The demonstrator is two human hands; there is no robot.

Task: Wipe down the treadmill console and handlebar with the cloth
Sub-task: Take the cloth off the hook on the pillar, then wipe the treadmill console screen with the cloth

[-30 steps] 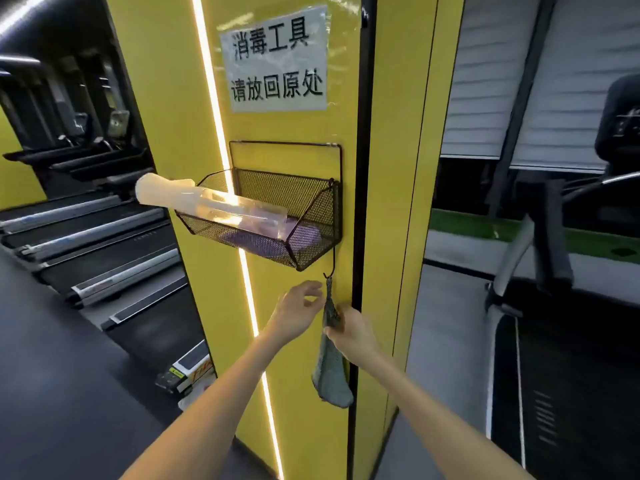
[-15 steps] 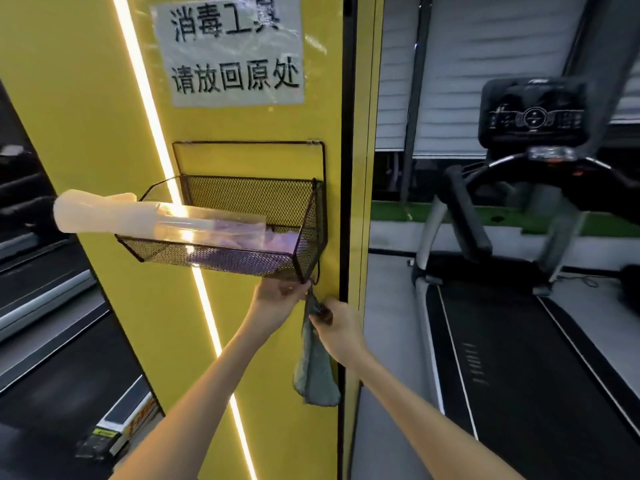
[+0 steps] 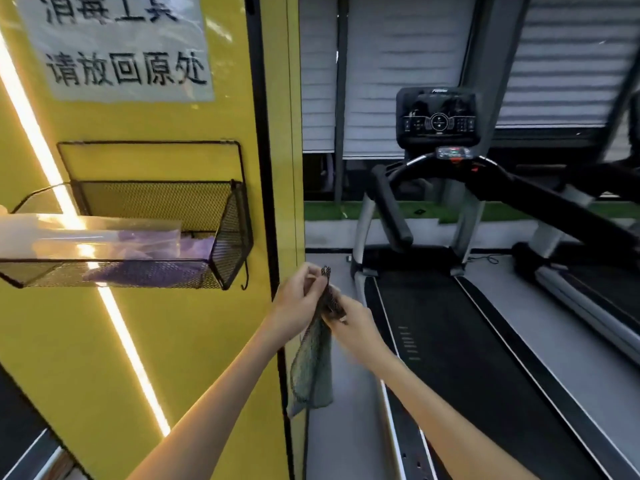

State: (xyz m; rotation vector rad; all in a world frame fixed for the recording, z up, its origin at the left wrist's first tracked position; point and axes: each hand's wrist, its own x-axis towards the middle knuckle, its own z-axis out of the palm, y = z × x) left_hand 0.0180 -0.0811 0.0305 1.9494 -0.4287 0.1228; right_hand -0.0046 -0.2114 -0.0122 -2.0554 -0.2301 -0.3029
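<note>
1. Cloth first: a grey-green, mesh-textured soft cloth [image 3: 313, 362] hangs in the air between the yellow pillar on the left and the treadmill on the right, its upper end bunched between both hands and the rest drooping free below them.
2. Left hand [image 3: 298, 301] pinches the top corner of the cloth with thumb and fingertips closed narrow on the fabric.
3. Right hand [image 3: 349, 322] grips the gathered cloth just below and beside the left hand; the two hands nearly touch.
4. Handling, as I judge it: the cloth looks light, limp and not fragile; it will fold and slide in the palm, so wadding it into a pad under flat fingers should give a better wiping face than a corner pinch.
5. Farther right, the black treadmill console with round central dial [image 3: 439, 120] stands well apart from the hands, untouched so far.
6. Below it the black curved treadmill handlebar [image 3: 391, 206] runs toward the near side.
7. On the left, a black wire-mesh wall basket [image 3: 232, 233] on the pillar holds a clear spray bottle [image 3: 86, 233] lying on its side.
</note>
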